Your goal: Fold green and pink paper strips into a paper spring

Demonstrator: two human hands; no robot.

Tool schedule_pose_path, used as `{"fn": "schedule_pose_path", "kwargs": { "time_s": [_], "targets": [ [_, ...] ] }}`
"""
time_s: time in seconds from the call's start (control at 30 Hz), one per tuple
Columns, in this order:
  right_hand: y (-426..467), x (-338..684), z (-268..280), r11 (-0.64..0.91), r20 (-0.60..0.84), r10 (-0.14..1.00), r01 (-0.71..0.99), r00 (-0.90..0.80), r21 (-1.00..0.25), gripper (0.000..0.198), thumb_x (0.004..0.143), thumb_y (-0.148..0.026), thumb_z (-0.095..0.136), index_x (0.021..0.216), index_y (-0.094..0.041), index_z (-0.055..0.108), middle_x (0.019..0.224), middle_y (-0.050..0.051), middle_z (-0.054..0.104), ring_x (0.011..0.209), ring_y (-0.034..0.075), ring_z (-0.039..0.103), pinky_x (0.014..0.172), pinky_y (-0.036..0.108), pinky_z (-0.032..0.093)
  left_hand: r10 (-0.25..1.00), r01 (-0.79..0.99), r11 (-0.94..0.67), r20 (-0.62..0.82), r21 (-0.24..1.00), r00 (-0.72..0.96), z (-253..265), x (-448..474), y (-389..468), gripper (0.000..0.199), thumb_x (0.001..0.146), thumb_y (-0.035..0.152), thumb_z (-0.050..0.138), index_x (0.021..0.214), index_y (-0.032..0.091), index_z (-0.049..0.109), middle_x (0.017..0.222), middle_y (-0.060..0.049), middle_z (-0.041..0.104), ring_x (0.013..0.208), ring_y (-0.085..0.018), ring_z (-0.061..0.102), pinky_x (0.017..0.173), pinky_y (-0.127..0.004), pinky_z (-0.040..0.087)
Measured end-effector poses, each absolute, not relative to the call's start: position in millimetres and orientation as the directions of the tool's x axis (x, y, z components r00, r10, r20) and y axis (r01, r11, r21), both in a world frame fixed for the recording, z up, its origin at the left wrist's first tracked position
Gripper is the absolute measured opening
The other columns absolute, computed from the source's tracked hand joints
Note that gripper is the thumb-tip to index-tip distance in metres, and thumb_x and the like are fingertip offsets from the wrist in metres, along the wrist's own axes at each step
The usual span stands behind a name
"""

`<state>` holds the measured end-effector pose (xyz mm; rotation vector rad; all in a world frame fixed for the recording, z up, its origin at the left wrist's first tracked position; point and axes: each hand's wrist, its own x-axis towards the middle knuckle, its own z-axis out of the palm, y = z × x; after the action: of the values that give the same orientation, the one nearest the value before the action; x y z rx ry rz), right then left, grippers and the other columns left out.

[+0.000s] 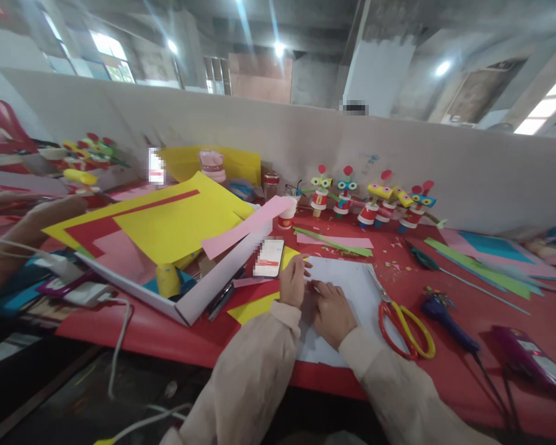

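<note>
Both hands are over a white sheet of paper [340, 284] on the red table. My left hand [293, 283] stands on edge at the sheet's left side, its fingers stretched out. Beside it, my right hand [334, 314] rests on the paper with the index finger extended and the other fingers bent. I make out nothing held in either hand. Scissors [410, 330] with red and yellow handles lie right of my right hand, blades touching the sheet. Left of my left hand is a phone [272, 258] with a lit screen.
A white box [231, 272] holds yellow, red and pink paper sheets [176, 222]. Several paper-cup figures [343, 203] line the back partition. A blue glue gun [451, 324] and a purple device [532, 361] lie at right. Another person's arm [23, 241] reaches in at left.
</note>
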<state>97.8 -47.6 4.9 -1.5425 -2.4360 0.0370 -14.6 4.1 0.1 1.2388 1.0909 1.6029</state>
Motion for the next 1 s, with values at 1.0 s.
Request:
{"fn": "schedule_pose_path", "kwargs": {
  "time_s": [1.0],
  "targets": [
    [-31, 119, -22, 0.349, 0.402, 0.916, 0.511, -0.007, -0.786, 0.064, 0.063, -0.002, 0.043, 0.125, -0.02, 0.042, 0.117, 0.01, 0.043, 0.067, 0.01, 0.055, 0.062, 0.027, 0.052, 0.869, -0.066, -0.341, 0.287, 0.938, -0.402, 5, -27, -2, 0.032, 0.086, 0.043, 0.039, 0.099, 0.019, 0.057, 0.088, -0.004, 0.059, 0.06, -0.01, 0.055, 0.063, -0.025, 0.046]
  ]
}}
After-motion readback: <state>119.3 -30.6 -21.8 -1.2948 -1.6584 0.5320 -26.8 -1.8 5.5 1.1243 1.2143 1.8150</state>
